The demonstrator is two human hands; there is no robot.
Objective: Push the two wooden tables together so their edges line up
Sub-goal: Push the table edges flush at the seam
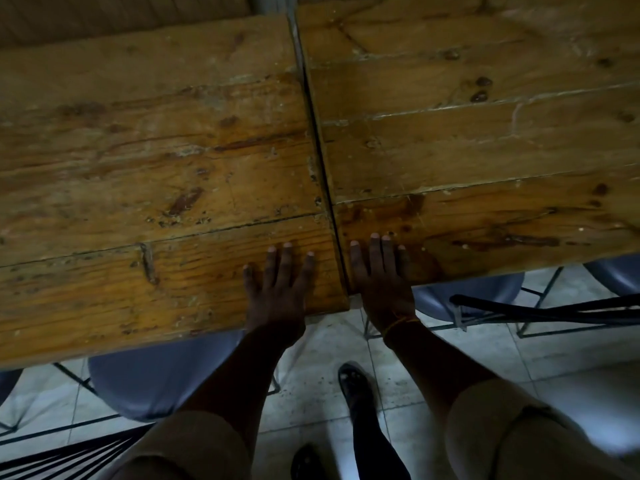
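Nearest the camera, two rolled-up beige sleeves (491, 420) are seen at the bottom of the view, and between them a dark shoe (353, 381) is planted on the pale tiled floor (450, 351). Under the near table edges, grey-blue chair seats (152, 379) on thin black wire frames are tucked in, with another seat (474, 294) visible to the right. Further up, the left hand (277, 292) is laid flat, palm down and fingers spread, on the near right corner of the left wooden table (138, 168); nothing is gripped. Just beside it, the right hand (381, 278) is laid flat with fingers extended on the near left corner of the right wooden table (485, 140), likewise grasping nothing, and a thin orange thread (401, 322) is worn at its wrist. The two plank tops are set side by side, with only a narrow dark seam (322, 161) left between them, running away from the hands. The near edges are not level: the left table's front edge lies closer to the person than the right table's. At the far end, the right table's top reaches further up the view than the left's, and the gap appears slightly wider there.
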